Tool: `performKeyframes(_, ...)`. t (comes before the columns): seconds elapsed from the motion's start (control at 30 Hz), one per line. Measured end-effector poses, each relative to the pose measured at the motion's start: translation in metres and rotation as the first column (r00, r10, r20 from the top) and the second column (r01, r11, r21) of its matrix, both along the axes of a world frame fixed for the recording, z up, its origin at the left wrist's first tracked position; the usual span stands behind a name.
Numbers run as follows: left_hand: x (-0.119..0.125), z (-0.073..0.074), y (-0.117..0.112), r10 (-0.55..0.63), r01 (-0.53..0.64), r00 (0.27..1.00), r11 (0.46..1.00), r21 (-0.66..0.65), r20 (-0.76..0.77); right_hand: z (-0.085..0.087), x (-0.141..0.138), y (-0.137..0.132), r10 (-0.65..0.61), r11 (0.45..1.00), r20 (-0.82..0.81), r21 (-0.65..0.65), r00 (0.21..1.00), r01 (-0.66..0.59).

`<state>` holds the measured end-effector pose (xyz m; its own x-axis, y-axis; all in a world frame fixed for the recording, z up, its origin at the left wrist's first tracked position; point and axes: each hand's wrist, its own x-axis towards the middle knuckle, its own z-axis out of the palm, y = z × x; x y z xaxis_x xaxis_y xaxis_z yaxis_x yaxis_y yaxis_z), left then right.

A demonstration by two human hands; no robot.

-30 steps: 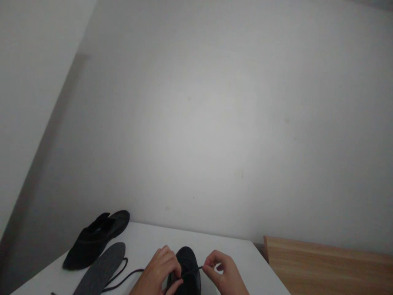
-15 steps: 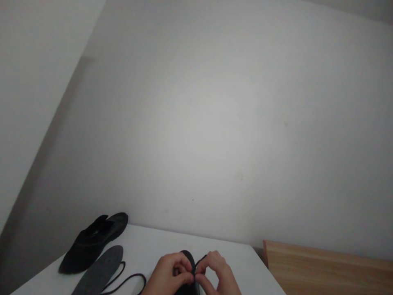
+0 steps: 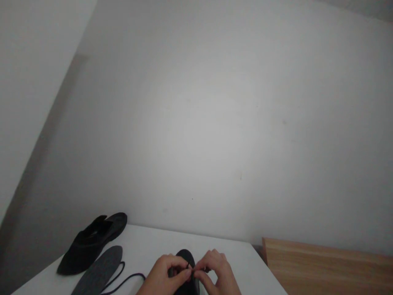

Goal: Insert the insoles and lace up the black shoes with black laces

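Low in the view, a black shoe (image 3: 184, 255) stands on the white table with its toe pointing away from me; its near part is cut off by the frame and covered by my hands. My left hand (image 3: 167, 273) is closed over the shoe's left side, thumb and index finger pinching a thin dark shoelace (image 3: 188, 265). From the right, my right hand (image 3: 217, 271) pinches at the same spot, its fingertips almost meeting the left ones. The lace between them is small and partly hidden.
A second black shoe (image 3: 81, 250) lies at the table's far left, by the wall. Beside it are a grey insole (image 3: 100, 272) and a loose black lace (image 3: 132, 276) curving along the white table (image 3: 233, 254). A wooden board (image 3: 325, 266) stands beyond the right edge.
A lace end that stuck up by my right fingers now shows at my left fingertips. My left hand has shifted slightly left, uncovering more of the shoe's toe.
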<state>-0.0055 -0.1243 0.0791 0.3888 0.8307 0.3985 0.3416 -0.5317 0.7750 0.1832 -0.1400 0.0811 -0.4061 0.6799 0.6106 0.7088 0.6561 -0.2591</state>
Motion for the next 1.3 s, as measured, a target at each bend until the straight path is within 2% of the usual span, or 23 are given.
performKeyframes(0.1,0.001,-0.002,0.002,-0.011,0.016,0.997,0.998,-0.064,0.072,-0.002,0.001,-0.002,0.021,1.0,0.099,0.019,0.995,-0.024)
performKeyframes(0.23,0.003,-0.003,0.001,0.026,-0.014,0.995,0.992,-0.125,0.099,-0.001,-0.002,-0.007,0.058,0.998,0.132,0.005,0.99,-0.059)
performKeyframes(0.37,0.004,-0.004,0.001,0.034,-0.033,0.999,0.998,-0.052,0.03,-0.008,-0.005,-0.004,0.071,0.997,0.111,-0.032,0.991,-0.068)
performKeyframes(0.57,0.003,0.0,-0.005,0.051,-0.05,0.995,0.999,0.023,-0.082,-0.028,-0.006,0.006,-0.01,0.998,-0.038,0.058,0.999,0.012)
performKeyframes(0.67,0.005,0.004,-0.01,0.036,-0.034,0.997,0.999,0.032,-0.062,-0.027,-0.004,0.005,0.005,0.998,-0.025,0.064,1.0,-0.003)
performKeyframes(0.83,0.006,0.006,-0.009,-0.062,0.064,0.997,0.997,-0.046,0.042,-0.019,-0.001,0.0,0.026,0.998,-0.049,0.063,0.998,-0.023)
performKeyframes(0.93,0.007,0.001,-0.002,-0.05,0.057,0.995,0.995,-0.076,0.092,-0.021,0.0,0.0,0.019,0.995,0.038,0.102,0.999,-0.023)
performKeyframes(1.03,0.009,-0.007,0.006,-0.015,0.022,0.997,0.995,-0.094,0.077,-0.024,-0.002,0.001,0.004,0.989,0.098,0.147,0.995,-0.019)
performKeyframes(1.17,0.01,-0.014,0.007,0.026,-0.026,0.998,1.0,-0.009,0.05,-0.025,-0.006,0.001,0.028,0.989,0.033,0.142,0.999,-0.033)
performKeyframes(1.3,0.008,-0.008,-0.005,0.069,-0.051,0.995,0.968,0.247,-0.066,-0.026,-0.011,0.0,0.056,0.993,-0.205,0.116,0.977,-0.032)
